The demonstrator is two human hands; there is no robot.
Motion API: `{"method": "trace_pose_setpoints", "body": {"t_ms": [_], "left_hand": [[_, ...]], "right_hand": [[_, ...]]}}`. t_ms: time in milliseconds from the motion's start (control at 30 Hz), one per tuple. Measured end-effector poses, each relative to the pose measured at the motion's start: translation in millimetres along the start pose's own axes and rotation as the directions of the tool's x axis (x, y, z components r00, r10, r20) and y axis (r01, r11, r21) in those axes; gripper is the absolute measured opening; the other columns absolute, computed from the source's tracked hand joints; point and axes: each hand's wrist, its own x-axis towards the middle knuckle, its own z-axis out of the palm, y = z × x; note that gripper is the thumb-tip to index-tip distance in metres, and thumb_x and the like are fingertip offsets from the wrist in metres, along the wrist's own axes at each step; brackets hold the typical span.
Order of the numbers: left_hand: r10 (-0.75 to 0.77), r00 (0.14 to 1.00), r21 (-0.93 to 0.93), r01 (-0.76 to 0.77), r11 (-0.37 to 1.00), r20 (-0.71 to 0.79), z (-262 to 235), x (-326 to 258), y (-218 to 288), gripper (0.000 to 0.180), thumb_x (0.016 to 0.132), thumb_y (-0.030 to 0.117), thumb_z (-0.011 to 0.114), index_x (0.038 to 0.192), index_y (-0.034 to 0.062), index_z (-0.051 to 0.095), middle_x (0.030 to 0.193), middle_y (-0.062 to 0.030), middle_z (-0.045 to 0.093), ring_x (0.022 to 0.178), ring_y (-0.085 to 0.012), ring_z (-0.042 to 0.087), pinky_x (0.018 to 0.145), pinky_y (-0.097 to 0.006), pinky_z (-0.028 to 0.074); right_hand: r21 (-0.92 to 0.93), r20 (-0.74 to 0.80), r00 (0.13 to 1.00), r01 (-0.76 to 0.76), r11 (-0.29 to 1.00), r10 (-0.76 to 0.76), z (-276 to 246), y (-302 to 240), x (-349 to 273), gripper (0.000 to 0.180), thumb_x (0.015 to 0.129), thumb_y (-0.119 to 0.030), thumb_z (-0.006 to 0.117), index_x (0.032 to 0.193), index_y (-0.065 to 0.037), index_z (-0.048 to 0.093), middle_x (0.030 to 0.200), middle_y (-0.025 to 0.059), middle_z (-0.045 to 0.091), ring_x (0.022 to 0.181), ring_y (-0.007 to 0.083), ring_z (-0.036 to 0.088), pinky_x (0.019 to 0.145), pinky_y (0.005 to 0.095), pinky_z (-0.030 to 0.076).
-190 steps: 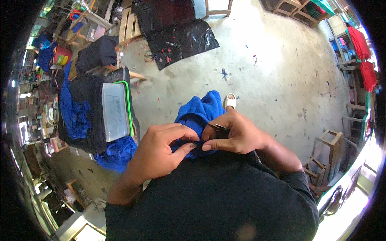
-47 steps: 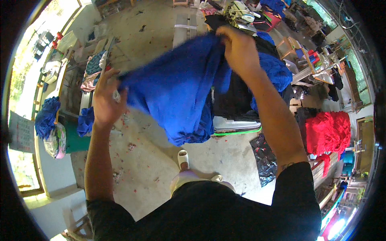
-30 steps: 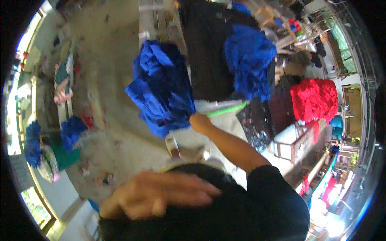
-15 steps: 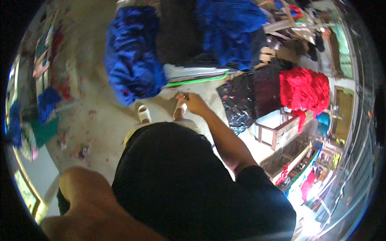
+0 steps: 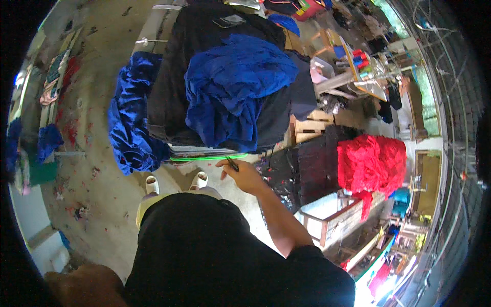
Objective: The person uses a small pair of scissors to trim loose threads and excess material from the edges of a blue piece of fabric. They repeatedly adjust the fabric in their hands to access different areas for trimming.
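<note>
My right hand (image 5: pixel 244 176) is closed around a small black tool (image 5: pixel 232 164), too small to tell its exact kind. It hangs in front of my body, just short of a table covered in dark cloth (image 5: pixel 169 92). A crumpled heap of blue cloth (image 5: pixel 230 82) lies on that table. More blue cloth (image 5: pixel 132 112) stands in a tall bundle against the table's left side. Of my left arm (image 5: pixel 87 284), only a bent part shows at the lower left corner; its hand is out of sight.
Right of the table, black plastic sheeting (image 5: pixel 279 179) lies beside a red cloth pile (image 5: pixel 371 163) and a wooden-framed box (image 5: pixel 332 215). A sewing machine table (image 5: pixel 368 77) with red thread spools stands at the far right. Scraps litter the concrete floor (image 5: pixel 97 204) on the left.
My view has tilted up and shifted, so more of the table and its blue heap shows. My right hand still grips the black tool. The left arm has sunk toward the lower left corner.
</note>
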Motion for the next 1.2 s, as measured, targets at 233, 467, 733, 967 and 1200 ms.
{"method": "trace_pose_setpoints", "body": {"t_ms": [233,467,733,967,1200], "left_hand": [[-0.296,0.937,0.109,0.319,0.941,-0.183,20.0,13.3,2.3,0.056,0.104,0.051,0.035,0.133,0.0116,0.061,0.140,-0.0214,0.053,0.126,-0.0438,0.052,0.110,-0.050,0.037],[-0.731,0.434,-0.278,0.724,0.631,-0.527,65.0,15.0,39.4,0.074,0.099,0.064,0.031,0.136,0.0063,0.058,0.148,-0.0215,0.046,0.137,-0.0464,0.040,0.115,-0.052,0.028],[-0.954,-0.062,-0.625,0.768,0.142,-0.294,117.3,-82.1,73.3,0.068,0.099,0.061,0.043,0.131,0.0033,0.061,0.127,-0.0192,0.063,0.115,-0.0337,0.061,0.101,-0.045,0.043],[-0.652,0.201,-0.018,0.950,0.313,-0.731,22.5,-161.3,25.0,0.079,0.073,0.006,0.080,0.144,0.0070,0.046,0.152,-0.0190,0.040,0.140,-0.0376,0.038,0.115,-0.043,0.032],[0.065,0.695,0.698,0.712,0.073,-0.716,-42.4,-80.0,-54.8,0.073,0.067,0.010,0.083,0.134,0.0050,0.054,0.143,-0.0226,0.045,0.137,-0.0403,0.038,0.116,-0.060,0.018]], "right_hand": [[-0.369,-0.503,0.665,0.413,0.833,-0.553,-136.4,-80.6,80.2,0.014,0.095,-0.007,0.056,0.101,-0.007,0.069,0.101,0.0118,0.069,0.092,0.0272,0.065,0.084,0.0368,0.049],[-0.348,-0.872,0.418,-0.164,0.923,-0.254,-287.1,-22.5,195.7,0.024,0.088,-0.016,0.069,0.108,-0.004,0.069,0.094,0.0165,0.070,0.092,0.0337,0.067,0.085,0.0409,0.050],[-0.355,-0.832,0.414,0.116,0.928,-0.370,-254.1,-73.6,184.2,0.020,0.093,-0.021,0.067,0.092,-0.003,0.060,0.084,0.0121,0.065,0.081,0.0241,0.062,0.077,0.0350,0.048],[-0.190,-0.069,0.814,0.556,0.809,-0.576,-61.7,-213.4,26.4,0.009,0.091,-0.009,0.067,0.098,-0.006,0.061,0.094,0.0012,0.063,0.087,0.0127,0.059,0.080,0.0305,0.049],[-0.337,-0.120,0.739,0.597,0.727,-0.663,70.0,-242.1,-121.5,0.033,0.086,0.002,0.067,0.118,-0.006,0.066,0.107,0.0121,0.069,0.098,0.0293,0.067,0.085,0.0385,0.051]]}}
